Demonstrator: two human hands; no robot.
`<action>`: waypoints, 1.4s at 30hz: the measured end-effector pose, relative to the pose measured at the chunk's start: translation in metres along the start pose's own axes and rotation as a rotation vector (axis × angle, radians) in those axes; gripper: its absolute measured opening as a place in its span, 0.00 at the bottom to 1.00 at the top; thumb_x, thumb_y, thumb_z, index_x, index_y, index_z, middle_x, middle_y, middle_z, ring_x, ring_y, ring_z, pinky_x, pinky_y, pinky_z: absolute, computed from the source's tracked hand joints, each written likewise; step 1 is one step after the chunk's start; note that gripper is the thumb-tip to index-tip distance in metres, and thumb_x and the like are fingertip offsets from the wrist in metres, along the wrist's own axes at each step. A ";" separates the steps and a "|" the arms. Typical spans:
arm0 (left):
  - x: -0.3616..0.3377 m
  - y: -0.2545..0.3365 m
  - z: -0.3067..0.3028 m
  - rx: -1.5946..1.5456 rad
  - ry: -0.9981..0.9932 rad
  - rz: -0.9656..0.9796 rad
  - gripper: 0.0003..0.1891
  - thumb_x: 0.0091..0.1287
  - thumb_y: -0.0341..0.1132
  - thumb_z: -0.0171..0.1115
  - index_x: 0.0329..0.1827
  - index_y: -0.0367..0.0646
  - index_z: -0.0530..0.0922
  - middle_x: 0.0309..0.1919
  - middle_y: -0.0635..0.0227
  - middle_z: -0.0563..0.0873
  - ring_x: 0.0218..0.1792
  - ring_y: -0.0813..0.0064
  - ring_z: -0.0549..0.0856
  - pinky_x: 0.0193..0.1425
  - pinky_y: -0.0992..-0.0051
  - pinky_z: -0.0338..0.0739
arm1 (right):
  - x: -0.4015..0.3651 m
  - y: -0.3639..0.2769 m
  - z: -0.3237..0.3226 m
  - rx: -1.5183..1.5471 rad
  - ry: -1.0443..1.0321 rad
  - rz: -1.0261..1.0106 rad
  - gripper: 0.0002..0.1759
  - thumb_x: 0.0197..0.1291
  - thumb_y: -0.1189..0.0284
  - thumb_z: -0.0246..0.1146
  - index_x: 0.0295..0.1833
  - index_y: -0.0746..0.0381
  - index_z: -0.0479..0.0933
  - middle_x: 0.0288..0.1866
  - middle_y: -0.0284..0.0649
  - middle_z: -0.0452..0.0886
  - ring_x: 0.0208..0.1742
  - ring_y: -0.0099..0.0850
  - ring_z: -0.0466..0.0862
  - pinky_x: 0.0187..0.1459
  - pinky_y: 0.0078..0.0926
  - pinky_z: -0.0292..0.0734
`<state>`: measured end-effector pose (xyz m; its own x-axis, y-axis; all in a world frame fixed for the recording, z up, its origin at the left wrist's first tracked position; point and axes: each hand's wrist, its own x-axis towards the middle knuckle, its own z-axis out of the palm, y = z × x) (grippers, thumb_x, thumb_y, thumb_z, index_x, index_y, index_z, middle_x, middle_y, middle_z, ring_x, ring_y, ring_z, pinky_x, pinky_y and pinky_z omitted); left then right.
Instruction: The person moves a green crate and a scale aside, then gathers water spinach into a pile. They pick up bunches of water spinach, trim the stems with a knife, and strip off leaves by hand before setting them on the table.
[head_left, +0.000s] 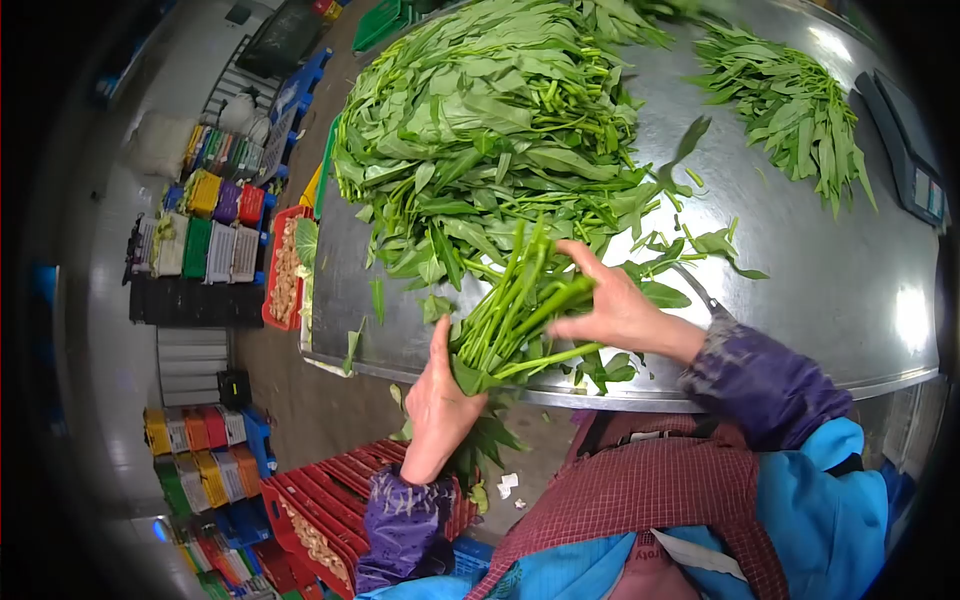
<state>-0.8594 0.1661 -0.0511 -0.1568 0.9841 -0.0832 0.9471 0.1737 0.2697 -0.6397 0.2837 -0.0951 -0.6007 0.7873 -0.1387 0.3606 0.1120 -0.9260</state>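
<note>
A bunch of green stems [510,310] lies across my left hand [440,405], whose fingers are wrapped round its lower part, with leaves hanging below the table's edge. At the right side of the stems is my right hand [625,305], thumb and forefinger spread apart round the stem ends. Just beyond both hands rises a large heap of leafy greens [480,130] on the metal table [800,290]. Loose leaves and cut stem pieces are scattered on the metal near my right hand.
At the back right lies a smaller leafy bunch [790,110], beside a dark scale [905,150]. Red crates [320,520] stand on the floor below left, a red tray [287,265] is left of the table, and stacked coloured crates line the far left.
</note>
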 end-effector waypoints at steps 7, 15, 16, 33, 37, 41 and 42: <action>-0.005 -0.018 0.004 0.005 0.000 -0.064 0.49 0.45 0.33 0.69 0.70 0.50 0.49 0.41 0.52 0.82 0.39 0.51 0.82 0.39 0.62 0.76 | 0.016 0.056 -0.085 0.052 0.477 -0.092 0.05 0.50 0.75 0.62 0.32 0.66 0.78 0.26 0.39 0.81 0.29 0.21 0.79 0.31 0.20 0.74; 0.002 0.005 0.009 0.062 0.003 0.141 0.49 0.42 0.30 0.70 0.69 0.51 0.51 0.41 0.52 0.82 0.41 0.51 0.82 0.43 0.61 0.76 | 0.026 0.026 -0.020 0.125 -0.139 -0.224 0.12 0.50 0.73 0.65 0.41 0.65 0.78 0.30 0.35 0.81 0.31 0.25 0.78 0.36 0.22 0.74; 0.002 0.004 0.007 0.035 -0.050 0.065 0.49 0.42 0.30 0.70 0.69 0.51 0.51 0.40 0.52 0.82 0.41 0.50 0.82 0.43 0.61 0.76 | 0.028 0.028 -0.026 0.196 -0.238 -0.264 0.11 0.51 0.73 0.65 0.40 0.65 0.78 0.30 0.35 0.80 0.29 0.24 0.78 0.33 0.21 0.74; 0.006 -0.016 0.011 -0.168 -0.058 -0.137 0.47 0.45 0.30 0.69 0.69 0.50 0.51 0.45 0.51 0.81 0.45 0.53 0.82 0.49 0.63 0.76 | 0.009 0.035 -0.055 0.573 0.087 0.042 0.10 0.63 0.68 0.55 0.40 0.63 0.77 0.21 0.32 0.77 0.18 0.17 0.75 0.20 0.12 0.72; 0.003 -0.018 0.011 -0.133 -0.003 -0.138 0.47 0.44 0.29 0.69 0.69 0.50 0.52 0.45 0.52 0.81 0.45 0.53 0.82 0.48 0.63 0.76 | 0.008 0.024 -0.069 0.554 0.064 -0.010 0.13 0.59 0.66 0.57 0.42 0.65 0.77 0.23 0.31 0.77 0.18 0.17 0.74 0.19 0.12 0.70; 0.007 0.002 0.017 -0.165 -0.022 -0.055 0.46 0.44 0.29 0.68 0.69 0.50 0.52 0.46 0.51 0.80 0.47 0.52 0.81 0.49 0.64 0.75 | 0.002 0.006 0.013 0.257 -0.298 -0.062 0.20 0.54 0.64 0.62 0.48 0.68 0.73 0.31 0.42 0.82 0.16 0.24 0.77 0.20 0.22 0.74; 0.007 0.006 0.016 -0.134 -0.062 -0.073 0.47 0.44 0.27 0.68 0.69 0.48 0.53 0.47 0.52 0.80 0.48 0.56 0.81 0.51 0.66 0.75 | 0.007 0.019 0.018 0.400 -0.295 -0.052 0.20 0.56 0.66 0.60 0.50 0.68 0.72 0.30 0.42 0.81 0.16 0.24 0.78 0.19 0.22 0.74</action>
<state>-0.8501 0.1737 -0.0649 -0.2020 0.9654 -0.1648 0.8875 0.2516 0.3860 -0.6499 0.2801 -0.1197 -0.8080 0.5749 -0.1285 0.0575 -0.1402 -0.9885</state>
